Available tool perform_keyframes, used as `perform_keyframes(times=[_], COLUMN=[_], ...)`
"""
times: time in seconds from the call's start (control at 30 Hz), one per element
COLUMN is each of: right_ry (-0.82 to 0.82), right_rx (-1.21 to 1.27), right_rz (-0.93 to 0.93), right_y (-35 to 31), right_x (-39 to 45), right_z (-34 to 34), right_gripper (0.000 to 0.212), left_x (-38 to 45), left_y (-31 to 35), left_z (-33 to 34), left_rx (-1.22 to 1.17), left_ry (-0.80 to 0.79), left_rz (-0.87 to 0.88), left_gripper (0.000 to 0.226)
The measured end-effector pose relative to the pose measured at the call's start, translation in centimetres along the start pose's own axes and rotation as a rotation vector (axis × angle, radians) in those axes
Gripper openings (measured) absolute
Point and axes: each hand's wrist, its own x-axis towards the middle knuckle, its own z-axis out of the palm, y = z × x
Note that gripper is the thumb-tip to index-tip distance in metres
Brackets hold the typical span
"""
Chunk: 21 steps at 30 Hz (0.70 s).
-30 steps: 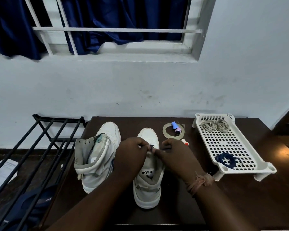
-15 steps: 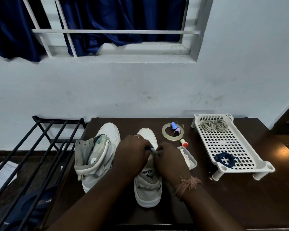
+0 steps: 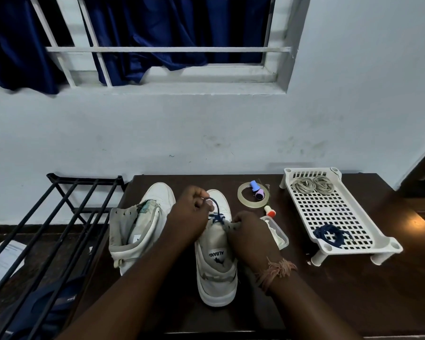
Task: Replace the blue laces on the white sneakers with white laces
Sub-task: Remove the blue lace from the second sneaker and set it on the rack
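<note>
On the dark brown wooden table (image 3: 329, 303), 2 white high-top sneakers stand side by side, toes toward the far wall. Left hand (image 3: 189, 217) pinches a loop of dark blue lace (image 3: 215, 212) pulled up from the right sneaker (image 3: 217, 273); right hand (image 3: 250, 235) grips that sneaker's upper. Left sneaker (image 3: 138, 229) unlaced. At right, white perforated plastic tray (image 3: 334, 212) holds 2 coiled white laces (image 3: 313, 185) at its far end, 1 blue lace bundle (image 3: 330, 235) near.

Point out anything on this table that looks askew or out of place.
The left sneaker stands unlaced, its collar splayed open and sagging. The right sneaker keeps blue lace only near the toe, pulled by the left hand. That fits mid-relacing; nothing spilled or damaged.
</note>
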Motion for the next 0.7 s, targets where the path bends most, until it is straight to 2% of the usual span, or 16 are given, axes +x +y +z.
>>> perform_keyframes(times=[0.1, 0.17, 0.27, 0.4, 0.47, 0.5, 0.57, 0.63, 0.7], right_ry=[0.009, 0.003, -0.004, -0.012, -0.004, 0.002, 0.008, 0.014, 0.014], right_rx=[-0.008, -0.007, -0.010, -0.005, -0.005, -0.010, -0.016, -0.010, -0.005], right_rz=[-0.004, -0.011, -0.016, -0.002, -0.002, -0.003, -0.007, -0.009, -0.005], right_y=[0.0, 0.0, 0.1, 0.0, -0.1, -0.1, -0.1, -0.1, -0.1], right_x=[0.1, 0.3, 0.3, 0.2, 0.1, 0.0, 0.0, 0.0, 0.0], right_z=[0.3, 0.4, 0.4, 0.5, 0.6, 0.6, 0.4, 0.3, 0.3], right_gripper=[0.016, 0.014, 0.011, 0.012, 0.012, 0.013, 0.014, 0.016, 0.015], left_x=[-0.3, -0.6, -1.1, -1.3, -1.4, -1.2, -0.8, -0.5, -0.5], left_y=[-0.9, -0.8, -1.0, -1.9, -1.3, -1.2, -0.4, 0.6, 1.9], left_z=[0.4, 0.7, 0.6, 0.7, 0.9, 1.1, 0.7, -0.1, -0.7], left_rx=[0.604, 0.845, 1.003, 1.116, 1.058, 0.946, 0.662, 0.300, -0.143], left_ry=[-0.013, 0.025, 0.075, 0.157, 0.178, 0.166, 0.083, -0.063, -0.117], left_rz=[0.200, 0.290, 0.390, 0.458, 0.419, 0.353, 0.200, 0.170, 0.171], left_gripper=[0.021, 0.021, 0.011, 0.012, 0.012, 0.012, 0.016, 0.018, 0.020])
